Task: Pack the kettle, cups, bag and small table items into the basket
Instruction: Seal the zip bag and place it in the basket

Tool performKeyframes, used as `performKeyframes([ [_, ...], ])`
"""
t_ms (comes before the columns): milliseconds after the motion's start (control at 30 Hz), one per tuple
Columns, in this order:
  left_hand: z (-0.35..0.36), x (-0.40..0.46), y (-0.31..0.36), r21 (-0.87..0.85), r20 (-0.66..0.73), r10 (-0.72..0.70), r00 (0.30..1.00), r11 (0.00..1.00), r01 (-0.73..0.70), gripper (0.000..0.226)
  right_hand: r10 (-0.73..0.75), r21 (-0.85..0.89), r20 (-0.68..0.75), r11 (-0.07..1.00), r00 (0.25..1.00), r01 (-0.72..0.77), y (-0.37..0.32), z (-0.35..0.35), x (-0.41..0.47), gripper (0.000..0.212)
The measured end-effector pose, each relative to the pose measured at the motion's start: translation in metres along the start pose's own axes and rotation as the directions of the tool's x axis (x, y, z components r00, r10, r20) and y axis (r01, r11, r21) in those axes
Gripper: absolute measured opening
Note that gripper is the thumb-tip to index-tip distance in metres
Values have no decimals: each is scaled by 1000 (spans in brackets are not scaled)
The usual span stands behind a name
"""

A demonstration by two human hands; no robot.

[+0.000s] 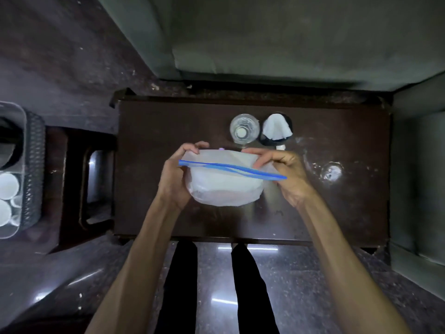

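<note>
Head view: white cups (7, 186) already sit in the basket (36, 169). Left hand (177, 174) and right hand (287, 169) each pinch the zip bag (224, 186). A clear glass (244, 128) and a tissue holder (277, 128) remain near the table's (168, 131) far edge.

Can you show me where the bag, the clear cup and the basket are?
bag (224, 186): head view, on its cloudy front below the blue zip strip.
clear cup (244, 128): head view, on its round bottom seen from above.
basket (36, 169): head view, on its dark woven side wall.
</note>
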State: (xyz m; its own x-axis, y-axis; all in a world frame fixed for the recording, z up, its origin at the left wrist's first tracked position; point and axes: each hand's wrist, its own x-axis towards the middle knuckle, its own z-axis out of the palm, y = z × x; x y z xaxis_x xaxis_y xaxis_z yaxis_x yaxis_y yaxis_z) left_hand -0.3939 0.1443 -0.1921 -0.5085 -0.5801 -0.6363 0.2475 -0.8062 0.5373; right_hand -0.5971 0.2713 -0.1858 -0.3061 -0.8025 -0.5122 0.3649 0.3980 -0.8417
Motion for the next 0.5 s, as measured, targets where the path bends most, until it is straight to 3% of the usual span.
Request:
performKeyframes([
  [67,-21,-6,25,-3,-46,-34,998,999,34,17,-43,-39,10,998,999,43,-5,25,9,62],
  [200,-67,-18,64,175,-99,-113,989,976,129,66,-155,-169,40,973,987,159,-13,75,29,56],
  [333,-113,-34,97,357,27,-121,992,928,104,56,-220,-269,121,931,968,245,-22,130,45,58],
  [400,-138,-41,112,344,21,-43,999,939,33,59,-148,-231,110,958,983,170,-26,160,53,51],
  [500,-176,-52,136,290,-50,79,996,955,-61,58,112,-62,135,993,985,-104,-30,205,65,37],
])
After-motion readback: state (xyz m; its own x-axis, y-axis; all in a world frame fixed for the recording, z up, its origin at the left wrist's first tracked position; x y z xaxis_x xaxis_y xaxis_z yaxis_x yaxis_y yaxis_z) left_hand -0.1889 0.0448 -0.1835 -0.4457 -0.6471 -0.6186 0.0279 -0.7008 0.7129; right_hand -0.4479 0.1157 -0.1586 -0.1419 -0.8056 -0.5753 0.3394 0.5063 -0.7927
